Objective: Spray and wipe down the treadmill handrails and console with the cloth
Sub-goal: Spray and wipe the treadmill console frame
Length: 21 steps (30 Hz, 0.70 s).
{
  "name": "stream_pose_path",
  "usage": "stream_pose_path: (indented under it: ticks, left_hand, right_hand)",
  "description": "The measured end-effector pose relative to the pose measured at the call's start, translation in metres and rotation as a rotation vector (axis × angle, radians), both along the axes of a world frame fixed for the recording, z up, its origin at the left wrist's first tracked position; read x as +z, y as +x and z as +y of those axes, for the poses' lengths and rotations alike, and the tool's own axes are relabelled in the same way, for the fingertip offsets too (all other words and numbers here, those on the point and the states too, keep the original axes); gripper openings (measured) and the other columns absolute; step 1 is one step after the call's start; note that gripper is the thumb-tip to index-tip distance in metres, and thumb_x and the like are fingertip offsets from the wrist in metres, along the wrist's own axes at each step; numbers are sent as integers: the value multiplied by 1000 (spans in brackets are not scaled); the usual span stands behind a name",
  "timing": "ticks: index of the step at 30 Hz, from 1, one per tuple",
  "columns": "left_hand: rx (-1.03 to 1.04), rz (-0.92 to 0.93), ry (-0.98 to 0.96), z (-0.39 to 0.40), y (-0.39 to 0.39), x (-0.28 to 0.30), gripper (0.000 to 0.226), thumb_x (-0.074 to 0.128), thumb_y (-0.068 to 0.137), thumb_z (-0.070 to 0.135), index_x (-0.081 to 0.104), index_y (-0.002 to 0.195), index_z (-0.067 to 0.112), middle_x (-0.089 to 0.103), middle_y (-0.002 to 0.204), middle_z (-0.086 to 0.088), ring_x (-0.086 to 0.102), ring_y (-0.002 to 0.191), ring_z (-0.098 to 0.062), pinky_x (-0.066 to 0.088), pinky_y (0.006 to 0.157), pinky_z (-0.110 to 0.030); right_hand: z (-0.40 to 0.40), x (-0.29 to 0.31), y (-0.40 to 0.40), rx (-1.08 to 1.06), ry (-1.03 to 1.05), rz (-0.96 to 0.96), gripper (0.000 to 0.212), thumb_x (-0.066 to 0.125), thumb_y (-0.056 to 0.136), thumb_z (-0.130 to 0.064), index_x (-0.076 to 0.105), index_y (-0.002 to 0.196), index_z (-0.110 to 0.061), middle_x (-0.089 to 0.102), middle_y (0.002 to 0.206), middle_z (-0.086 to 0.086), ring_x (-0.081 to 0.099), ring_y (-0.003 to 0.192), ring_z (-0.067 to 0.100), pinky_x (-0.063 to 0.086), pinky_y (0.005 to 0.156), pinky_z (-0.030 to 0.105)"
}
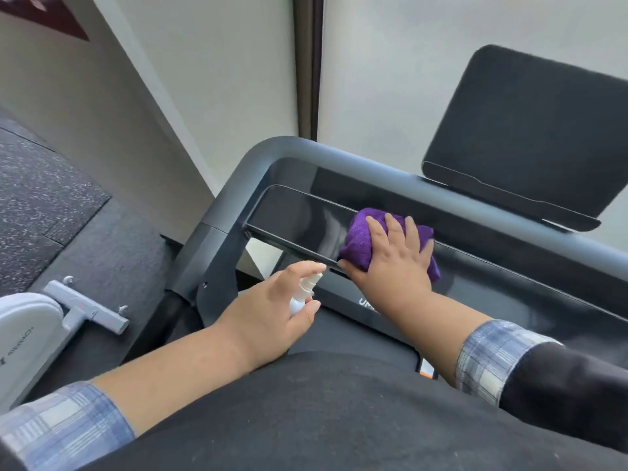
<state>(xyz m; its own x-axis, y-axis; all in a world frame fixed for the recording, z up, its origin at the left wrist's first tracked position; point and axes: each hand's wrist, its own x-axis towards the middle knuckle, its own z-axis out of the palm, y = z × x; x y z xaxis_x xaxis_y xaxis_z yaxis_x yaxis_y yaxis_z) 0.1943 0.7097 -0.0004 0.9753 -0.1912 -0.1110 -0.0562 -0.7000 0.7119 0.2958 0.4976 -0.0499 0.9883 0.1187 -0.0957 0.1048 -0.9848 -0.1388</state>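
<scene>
Pale wall (210,62) w/ dark vertical strip (307,62); speckled floor mat (40,185) at left; white-gray machine (27,331) nearby.

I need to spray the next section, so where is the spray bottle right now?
In the head view, the small white spray bottle is held in the left hand, low and left of centre, just below the console's front edge and left of the purple cloth.

- Cloth (360,239): purple, fuzzy microfibre, soft and bunched.
- Console panel (292,219): black, glossy, streaked with reflections.
- Handrail (234,175): grey, smooth, matt.
- Spray bottle (302,295): white plastic, slight sheen.
- Floor (40,185): dark, speckled, rough-looking rubber.
</scene>
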Motion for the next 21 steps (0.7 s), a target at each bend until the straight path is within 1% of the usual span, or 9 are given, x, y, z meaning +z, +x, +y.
stream_pose_path:
  ticks: [2, 3, 6, 9, 11, 14, 16, 19, 21]
  left_hand:
    - [1, -12, 6, 18, -3, -1, 51, 43, 84, 56, 25, 131, 58, 58, 98, 23, 58, 84, -3, 49, 80, -29]
    - [-1, -17, 8, 26, -5, -1, 51, 42, 84, 56, 24, 131, 58, 58, 97, 23, 57, 83, -2, 48, 78, -24]
    - [14, -17, 9, 47, -8, -4, 51, 42, 85, 56, 23, 131, 59, 54, 97, 29, 56, 87, 3, 37, 72, -4]
    - [45, -12, -16, 63, -12, -5, 51, 49, 88, 48, 25, 133, 55, 52, 97, 38, 53, 92, 10, 34, 75, 0]
    - [60, -5, -22, 69, -14, -6, 53, 53, 90, 43, 25, 133, 53, 51, 99, 40, 53, 93, 11, 33, 76, 1]
    - [69, -10, -18, 75, -15, -8, 53, 52, 90, 45, 24, 133, 55, 54, 96, 32, 53, 92, 5, 34, 76, -2]
    - [79, -28, -16, 76, -13, -7, 54, 55, 91, 42, 23, 133, 54, 55, 95, 26, 54, 88, -1, 36, 76, -8]
    - [106, -45, -36, 78, -9, -8, 55, 57, 91, 40, 25, 133, 55, 55, 94, 26, 54, 84, 3, 37, 75, -9]
    - [114, -49, -56, 76, -4, -8, 54, 58, 91, 40, 27, 132, 56, 56, 92, 28, 54, 84, 6, 37, 74, -8]
  right_hand:
    - [31, 2, 8, 44, -16, 14, 101, 30, 74, -92, 11, 154, -35, 14, 165, 3, -3, 151, 33, 6, 116, 67]
    - [45, 3, 11, 60, -21, 22, 102, 31, 74, -92, 10, 155, -34, 12, 166, 4, -4, 151, 33, 5, 116, 67]
    - [81, 7, 21, 91, -23, 44, 103, 36, 75, -89, 8, 156, -33, 8, 167, 5, -7, 151, 34, 3, 116, 67]
    - [111, 8, 30, 141, -32, 52, 101, 44, 78, -83, 7, 156, -31, 7, 167, 6, -6, 151, 36, 4, 116, 68]
    - [125, 6, 35, 206, -40, 41, 97, 49, 82, -78, 9, 156, -31, 11, 166, 6, -2, 151, 36, 7, 116, 68]
    - [130, 5, 37, 288, -21, -1, 91, 57, 84, -71, 18, 155, -31, 23, 163, 2, 8, 151, 33, 10, 118, 64]
    - [123, 7, 33, 335, 40, -23, 88, 66, 82, -65, 29, 154, -29, 33, 158, 0, 18, 149, 31, 15, 119, 60]
    - [106, 12, 25, 472, 166, -73, 80, 82, 74, -41, 50, 145, -21, 53, 144, 6, 42, 136, 36, 32, 111, 57]
    - [95, 20, 22, 542, 206, -67, 72, 82, 74, -34, 56, 140, -21, 60, 136, 4, 52, 125, 34, 41, 104, 51]
